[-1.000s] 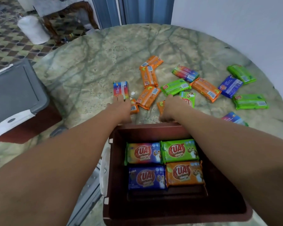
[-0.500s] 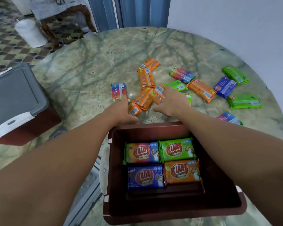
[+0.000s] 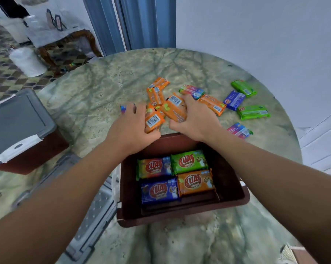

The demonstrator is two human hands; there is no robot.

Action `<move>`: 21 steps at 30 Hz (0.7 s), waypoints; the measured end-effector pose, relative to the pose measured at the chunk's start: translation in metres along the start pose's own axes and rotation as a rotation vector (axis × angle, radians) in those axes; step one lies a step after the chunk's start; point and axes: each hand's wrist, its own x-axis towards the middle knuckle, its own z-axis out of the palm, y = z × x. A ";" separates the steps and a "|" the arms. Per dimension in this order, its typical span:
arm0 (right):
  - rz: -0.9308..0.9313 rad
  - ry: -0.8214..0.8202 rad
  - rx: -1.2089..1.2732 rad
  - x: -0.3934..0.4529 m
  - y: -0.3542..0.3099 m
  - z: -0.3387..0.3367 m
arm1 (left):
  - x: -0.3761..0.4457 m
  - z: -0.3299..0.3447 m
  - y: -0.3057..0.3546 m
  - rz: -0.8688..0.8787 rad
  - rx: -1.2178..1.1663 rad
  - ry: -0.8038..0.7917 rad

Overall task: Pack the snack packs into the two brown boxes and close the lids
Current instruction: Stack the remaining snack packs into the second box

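Orange snack pack (image 3: 152, 119) gripped in left hand (image 3: 131, 128), right hand (image 3: 196, 121) fingers curled round another orange pack (image 3: 173, 109), above open brown box (image 3: 231, 185)

Both bare forearms stretched forward from the lower corners, converging toward the middle, wrists nearly level and close together. Left hand (image 3: 131, 128) seen back-up, fingers curled forward and down, thumb tucked at the inner side, gripping an orange snack pack (image 3: 152, 120) that sticks out from the thumb side with its barcode face up. Right hand (image 3: 196, 121) also back-up, fingers bent over a second orange pack (image 3: 173, 109), thumb hooked beneath its near edge, pack tilted and projecting past the fingertips toward the left hand. Knuckles of both hands raised, palms hidden.
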 end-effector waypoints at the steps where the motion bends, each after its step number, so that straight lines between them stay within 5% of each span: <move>1: -0.019 0.000 -0.015 -0.010 0.002 -0.002 | -0.009 -0.001 0.005 0.027 0.015 0.000; 12: -0.318 -0.317 -0.423 -0.098 0.043 -0.006 | -0.098 0.042 0.018 0.204 0.041 -0.312; 21: -0.444 -0.542 -0.733 -0.107 0.041 0.001 | -0.103 0.047 0.019 0.308 0.214 -0.352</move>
